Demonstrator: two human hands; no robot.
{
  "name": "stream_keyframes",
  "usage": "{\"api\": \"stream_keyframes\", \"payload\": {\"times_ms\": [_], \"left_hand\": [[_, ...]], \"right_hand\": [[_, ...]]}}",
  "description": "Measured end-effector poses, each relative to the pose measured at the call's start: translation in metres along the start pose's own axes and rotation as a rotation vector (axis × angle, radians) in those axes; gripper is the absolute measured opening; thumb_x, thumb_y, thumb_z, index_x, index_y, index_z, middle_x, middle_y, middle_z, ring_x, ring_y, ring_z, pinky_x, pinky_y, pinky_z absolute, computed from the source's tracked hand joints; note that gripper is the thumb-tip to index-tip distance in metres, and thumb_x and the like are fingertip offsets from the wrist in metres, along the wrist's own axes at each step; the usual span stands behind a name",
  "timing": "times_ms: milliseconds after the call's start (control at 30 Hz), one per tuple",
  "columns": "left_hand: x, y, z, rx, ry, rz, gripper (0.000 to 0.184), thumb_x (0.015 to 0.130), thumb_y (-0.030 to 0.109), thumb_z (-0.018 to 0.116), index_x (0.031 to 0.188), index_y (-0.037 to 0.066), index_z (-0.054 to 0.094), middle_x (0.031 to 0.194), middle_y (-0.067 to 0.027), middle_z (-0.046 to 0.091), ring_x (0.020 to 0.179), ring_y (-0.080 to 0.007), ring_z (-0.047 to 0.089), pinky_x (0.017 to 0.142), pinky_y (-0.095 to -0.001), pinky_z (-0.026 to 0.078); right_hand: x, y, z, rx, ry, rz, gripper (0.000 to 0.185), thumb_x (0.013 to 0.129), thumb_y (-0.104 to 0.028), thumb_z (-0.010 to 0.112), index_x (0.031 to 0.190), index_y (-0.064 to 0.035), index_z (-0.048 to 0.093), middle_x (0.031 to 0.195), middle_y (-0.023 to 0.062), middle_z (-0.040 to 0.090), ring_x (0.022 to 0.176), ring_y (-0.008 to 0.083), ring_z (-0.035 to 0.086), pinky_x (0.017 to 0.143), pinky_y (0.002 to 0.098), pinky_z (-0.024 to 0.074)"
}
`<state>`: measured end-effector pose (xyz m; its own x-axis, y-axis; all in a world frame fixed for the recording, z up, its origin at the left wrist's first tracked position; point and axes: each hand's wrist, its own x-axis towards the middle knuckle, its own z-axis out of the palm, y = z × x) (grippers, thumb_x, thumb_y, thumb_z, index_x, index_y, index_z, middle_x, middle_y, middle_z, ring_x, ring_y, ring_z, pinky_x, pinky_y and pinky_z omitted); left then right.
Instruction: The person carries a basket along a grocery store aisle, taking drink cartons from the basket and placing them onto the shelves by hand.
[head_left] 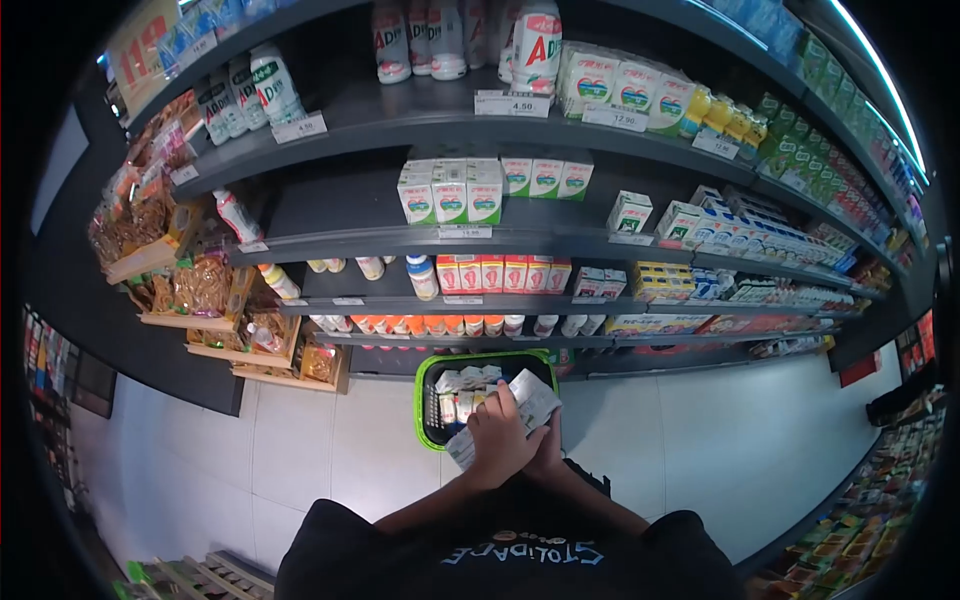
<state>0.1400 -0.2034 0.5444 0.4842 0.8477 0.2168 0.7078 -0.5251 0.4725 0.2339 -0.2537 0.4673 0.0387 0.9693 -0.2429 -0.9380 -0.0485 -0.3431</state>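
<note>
While partly over the basket and cartons, left hand and right hand, fingers around printed paper.

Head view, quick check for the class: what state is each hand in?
Left hand: laid over the pale printed pack; whether its grip is closed cannot be told.
Right hand: closed on the pack.

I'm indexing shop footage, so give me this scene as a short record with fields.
setting: shop aisle, dark shelves, pale tiled floor
item in hands: white printed item; exact kind unclear
left hand: on top of the item
right hand: at its right side, partly hidden
basket: black, green rim, on the floor
basket contents: small packs, partly covered
shelf stock: bottles, cartons
left display: bagged food
</note>
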Motion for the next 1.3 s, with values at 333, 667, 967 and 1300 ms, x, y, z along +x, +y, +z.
{"api": "stream_keyframes", "payload": {"times_ms": [333,667,967,1300], "left_hand": [[0.051,0.039,-0.059,0.124,-0.065,-0.142,0.104,0.062,0.043,0.079,0.146,0.013,0.025,0.116,-0.0292,0.045,0.111,-0.0493,0.044,0.09,-0.0681,0.027],[0.143,0.053,-0.067,0.073,0.221,0.233,0.096,0.057,0.038,0.081,0.141,0.017,0.039,0.106,-0.0176,0.05,0.097,-0.0345,0.049,0.083,-0.0485,0.034],[0.264,0.076,-0.088,0.379,0.366,0.551,0.103,0.048,0.028,0.086,0.14,0.022,0.041,0.105,-0.0127,0.049,0.095,-0.0311,0.048,0.084,-0.0448,0.034],[0.336,0.086,-0.076,0.502,0.372,0.703,0.102,0.046,0.026,0.086,0.138,0.025,0.043,0.108,-0.0098,0.051,0.095,-0.0296,0.047,0.082,-0.0427,0.035]], "right_hand": [[0.029,-0.037,0.063,0.03,-0.131,-0.086,0.08,0.09,-0.07,0.016,0.146,-0.013,0.027,0.147,0.0077,0.035,0.134,0.0266,0.034,0.111,0.0421,0.0239],[0.074,-0.12,0.076,-0.037,-0.178,-0.058,0.092,0.083,-0.078,0.027,0.147,-0.0117,0.02,0.145,0.0099,0.036,0.133,0.0274,0.036,0.108,0.0446,0.0279],[0.068,-0.22,0.041,-0.271,-0.012,0.089,0.073,0.089,-0.069,0.031,0.136,-0.0137,0.04,0.12,0.0147,0.057,0.109,0.0273,0.054,0.092,0.041,0.0397],[0.07,-0.275,-0.014,-0.103,0.119,0.089,0.056,0.09,-0.061,0.041,0.104,-0.0114,0.062,0.087,0.0065,0.063,0.082,0.0223,0.061,0.076,0.0367,0.0479]]}}
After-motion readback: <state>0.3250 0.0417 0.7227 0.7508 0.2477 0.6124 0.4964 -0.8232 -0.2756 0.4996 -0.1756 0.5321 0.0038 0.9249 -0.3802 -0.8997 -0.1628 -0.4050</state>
